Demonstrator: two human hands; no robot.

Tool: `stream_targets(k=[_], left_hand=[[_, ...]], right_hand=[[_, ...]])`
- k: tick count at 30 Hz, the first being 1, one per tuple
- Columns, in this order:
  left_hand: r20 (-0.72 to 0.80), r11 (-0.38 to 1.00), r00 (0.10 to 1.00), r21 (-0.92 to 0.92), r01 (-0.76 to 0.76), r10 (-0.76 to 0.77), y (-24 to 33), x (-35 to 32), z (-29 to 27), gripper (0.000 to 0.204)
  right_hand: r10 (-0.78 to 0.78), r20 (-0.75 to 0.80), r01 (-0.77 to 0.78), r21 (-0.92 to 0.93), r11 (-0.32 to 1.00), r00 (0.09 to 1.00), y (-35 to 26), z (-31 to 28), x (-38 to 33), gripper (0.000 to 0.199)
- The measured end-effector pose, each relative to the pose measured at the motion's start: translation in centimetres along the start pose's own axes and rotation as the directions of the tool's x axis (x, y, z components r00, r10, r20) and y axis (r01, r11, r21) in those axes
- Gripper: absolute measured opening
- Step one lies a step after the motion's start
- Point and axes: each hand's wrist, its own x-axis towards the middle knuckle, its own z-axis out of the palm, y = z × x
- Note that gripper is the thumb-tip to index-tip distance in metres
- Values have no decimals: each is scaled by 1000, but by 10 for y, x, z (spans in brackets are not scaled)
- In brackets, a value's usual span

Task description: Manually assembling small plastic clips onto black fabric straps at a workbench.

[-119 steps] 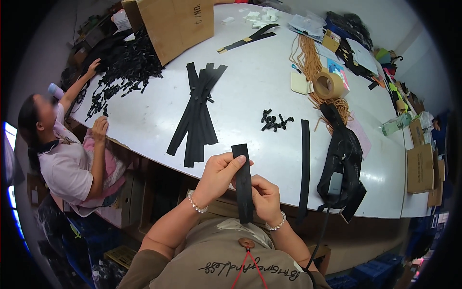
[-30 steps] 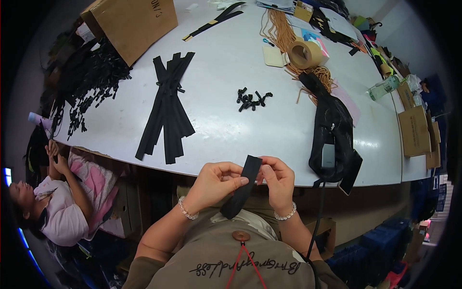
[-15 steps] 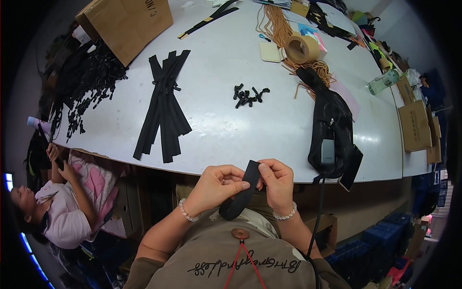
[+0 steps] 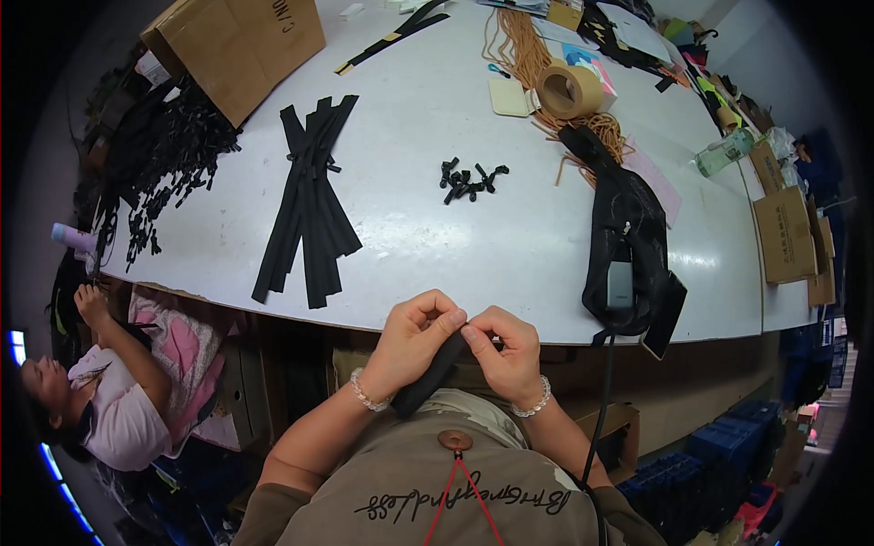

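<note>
In front of my body, just off the table's near edge, a flat black fabric strip (image 4: pixel 433 375) hangs between my hands. My left hand (image 4: pixel 411 338) pinches its upper end between thumb and fingers. My right hand (image 4: pixel 506 355) is closed at that same end, fingertips nearly touching the left thumb. Whatever small part may be between the fingertips is hidden. Farther left on the table lies a crossed bundle of similar black strips (image 4: pixel 314 218). Several small black plastic pieces (image 4: pixel 470 180) form a loose pile beyond my hands.
A brown carton (image 4: pixel 237 55) and a heap of black corded pieces (image 4: pixel 187 136) occupy the far left. To the right sit a black mesh pouch (image 4: pixel 628 214) with a cable, a tape roll (image 4: pixel 569 92), tan cords (image 4: pixel 519 45) and a bottle (image 4: pixel 726 153). Another person (image 4: pixel 118 382) works at left.
My hands have drawn together at the strip's upper end, the right moving slightly left. The strip's end is now covered by my fingers. The other person's hands have shifted.
</note>
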Motion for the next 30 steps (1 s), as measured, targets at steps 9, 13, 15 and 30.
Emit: stream_targets(k=[9,13,15,30], left_hand=[[-277,851,956,-522,-62,-100,-20,21,7,24],[-411,875,910,-460,-154,-55,-5,19,3,21],[-399,928,904,-255,-272,155,-3,19,12,20],[-242,803,821,468,-368,517,-1,90,-9,9]], right_hand=[[-413,-292,347,-254,903,863,18,18,-8,6],[-223,-318,249,42,968,921,30,23,-8,7],[-139,-246,180,151,972,959,27,28,-5,9],[402,-86,-261,634,728,912,29,6,6,8]])
